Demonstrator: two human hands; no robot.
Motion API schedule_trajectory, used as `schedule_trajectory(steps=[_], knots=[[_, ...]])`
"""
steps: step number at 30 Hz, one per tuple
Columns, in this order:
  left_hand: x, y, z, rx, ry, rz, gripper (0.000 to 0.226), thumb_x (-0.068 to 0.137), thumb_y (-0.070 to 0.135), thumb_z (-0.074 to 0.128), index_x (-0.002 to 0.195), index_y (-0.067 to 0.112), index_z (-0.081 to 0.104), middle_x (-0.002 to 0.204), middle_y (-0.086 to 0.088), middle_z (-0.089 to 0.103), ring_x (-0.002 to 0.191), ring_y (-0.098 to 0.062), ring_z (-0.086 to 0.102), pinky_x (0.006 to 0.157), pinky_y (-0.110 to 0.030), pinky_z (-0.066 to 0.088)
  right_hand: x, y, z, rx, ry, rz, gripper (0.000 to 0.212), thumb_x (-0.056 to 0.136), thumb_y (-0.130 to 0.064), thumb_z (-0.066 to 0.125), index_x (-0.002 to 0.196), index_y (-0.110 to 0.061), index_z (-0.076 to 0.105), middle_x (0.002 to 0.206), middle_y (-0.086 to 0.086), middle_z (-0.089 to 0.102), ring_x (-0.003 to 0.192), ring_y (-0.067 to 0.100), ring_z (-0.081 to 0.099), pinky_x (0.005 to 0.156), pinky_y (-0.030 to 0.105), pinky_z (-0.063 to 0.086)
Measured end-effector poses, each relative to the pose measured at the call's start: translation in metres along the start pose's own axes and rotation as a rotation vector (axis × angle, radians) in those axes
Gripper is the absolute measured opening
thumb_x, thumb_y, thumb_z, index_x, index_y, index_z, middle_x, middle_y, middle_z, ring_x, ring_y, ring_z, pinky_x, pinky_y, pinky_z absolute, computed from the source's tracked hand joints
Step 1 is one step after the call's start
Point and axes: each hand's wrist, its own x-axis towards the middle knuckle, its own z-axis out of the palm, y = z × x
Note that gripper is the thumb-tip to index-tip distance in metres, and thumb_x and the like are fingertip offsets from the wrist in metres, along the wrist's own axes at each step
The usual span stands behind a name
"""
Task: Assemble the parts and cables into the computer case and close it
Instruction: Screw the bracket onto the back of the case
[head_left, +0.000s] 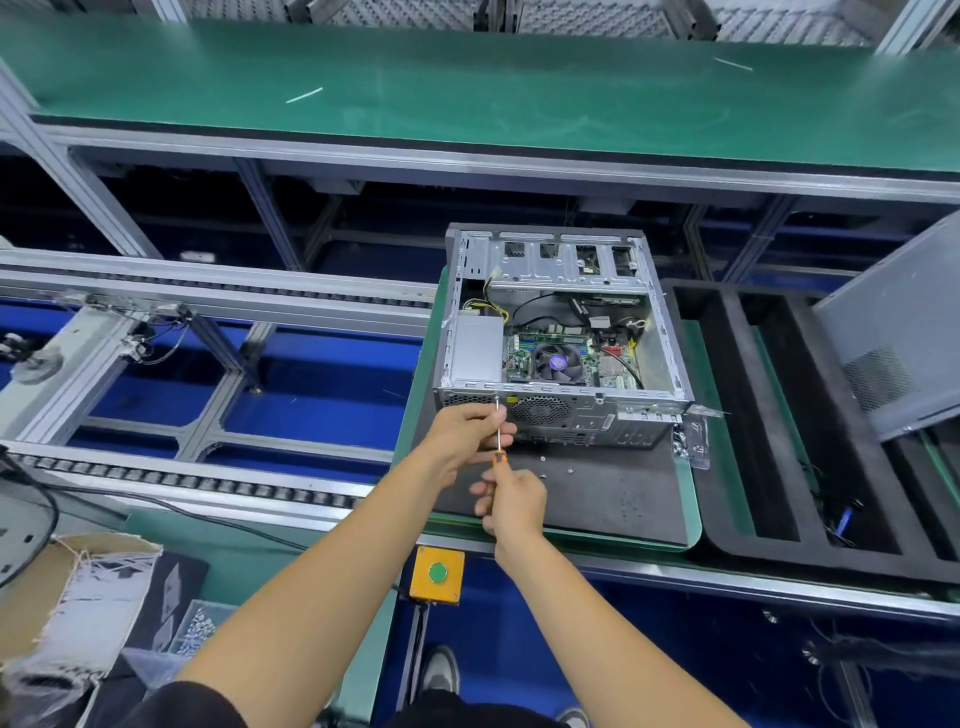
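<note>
While the left hand (470, 431) steadies its shaft, the right hand (511, 501) grips the screwdriver (500, 441).

— What sits mid-frame?
— An open grey metal computer case (563, 338) lying on a dark foam mat (597, 493), green motherboard (566, 356) exposed.
— And the hands?
— The right hand (511, 501) grips an orange-handled screwdriver (500, 441); the left hand (472, 431) pinches its shaft, tip at the case's rear panel.
— Anything lower down?
— A yellow box with a green button (437, 574).
</note>
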Motion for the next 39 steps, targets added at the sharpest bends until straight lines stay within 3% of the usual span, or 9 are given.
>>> schedule_trajectory(steps=[3,9,14,21,24,28,32,34,39], knots=[[-0.001,0.001,-0.006,0.002,-0.055,-0.013,0.017,0.103,0.016,0.06,0.114,0.009,0.07,0.1,-0.007,0.077,0.085,-0.012,0.074,0.082,-0.032,0.062,0.0,-0.007,-0.002,0.027,-0.072,0.088,0.017,0.098,-0.018,0.049,0.093,-0.005,0.058,0.071,0.013,0.074,0.041,0.02,0.054,0.036,0.021,0.025],[0.001,0.005,-0.002,-0.034,0.013,-0.058,0.008,0.093,0.012,0.073,0.101,0.009,0.074,0.088,-0.008,0.077,0.076,-0.014,0.072,0.07,-0.029,0.064,0.0,-0.008,-0.003,-0.083,-0.037,-0.026,0.016,0.092,-0.014,0.062,0.098,-0.009,0.049,0.074,0.007,0.062,0.039,0.013,0.048,0.035,0.019,0.026],[0.002,0.006,0.001,-0.053,0.062,-0.073,0.016,0.086,0.016,0.082,0.098,0.008,0.076,0.086,-0.007,0.077,0.072,-0.012,0.067,0.06,-0.022,0.059,0.004,-0.01,-0.005,-0.091,-0.001,-0.05,0.017,0.093,-0.017,0.057,0.086,-0.003,0.063,0.066,0.009,0.073,0.044,0.017,0.061,0.038,0.021,0.033],[-0.002,0.004,0.003,-0.074,-0.063,-0.022,0.018,0.1,0.017,0.064,0.115,0.008,0.068,0.098,-0.008,0.078,0.084,-0.012,0.076,0.064,-0.025,0.06,0.003,-0.012,-0.004,-0.028,-0.036,-0.02,0.018,0.096,-0.017,0.052,0.084,-0.008,0.062,0.057,0.002,0.055,0.037,0.013,0.04,0.037,0.02,0.027],[0.0,0.006,0.005,-0.074,-0.02,-0.023,0.014,0.098,0.014,0.067,0.11,0.006,0.069,0.093,-0.01,0.078,0.078,-0.014,0.076,0.063,-0.025,0.061,0.002,-0.01,-0.005,-0.069,-0.043,-0.067,0.011,0.093,-0.016,0.061,0.093,-0.007,0.053,0.065,0.004,0.057,0.039,0.012,0.046,0.036,0.021,0.03],[0.005,0.003,0.007,-0.071,0.067,-0.039,0.01,0.09,0.016,0.078,0.097,0.011,0.074,0.092,-0.01,0.078,0.074,-0.013,0.075,0.063,-0.026,0.061,0.005,-0.01,-0.007,-0.105,-0.015,-0.03,0.019,0.097,-0.02,0.055,0.086,-0.006,0.062,0.063,0.007,0.072,0.044,0.016,0.059,0.041,0.023,0.036],[0.006,0.002,0.01,-0.059,0.136,-0.015,0.021,0.082,0.021,0.085,0.096,0.009,0.075,0.085,-0.008,0.079,0.068,-0.011,0.074,0.057,-0.024,0.059,0.006,-0.008,-0.005,-0.099,-0.008,-0.016,0.022,0.099,-0.023,0.054,0.095,-0.002,0.061,0.068,0.007,0.061,0.037,0.011,0.04,0.038,0.02,0.027],[0.007,0.001,0.01,-0.046,0.129,-0.011,0.024,0.086,0.025,0.082,0.102,0.009,0.074,0.086,-0.005,0.079,0.072,-0.011,0.075,0.06,-0.025,0.06,0.007,-0.006,-0.006,-0.069,-0.002,-0.03,0.011,0.094,-0.014,0.059,0.095,-0.003,0.057,0.067,0.007,0.053,0.036,0.009,0.036,0.037,0.019,0.025],[0.004,0.002,0.001,-0.057,-0.061,-0.064,0.018,0.103,0.018,0.059,0.115,0.01,0.07,0.099,-0.006,0.079,0.09,-0.013,0.077,0.068,-0.027,0.061,0.007,-0.011,-0.005,-0.015,-0.029,0.041,0.021,0.097,-0.022,0.056,0.09,-0.004,0.062,0.06,0.01,0.067,0.039,0.016,0.051,0.037,0.021,0.03]])
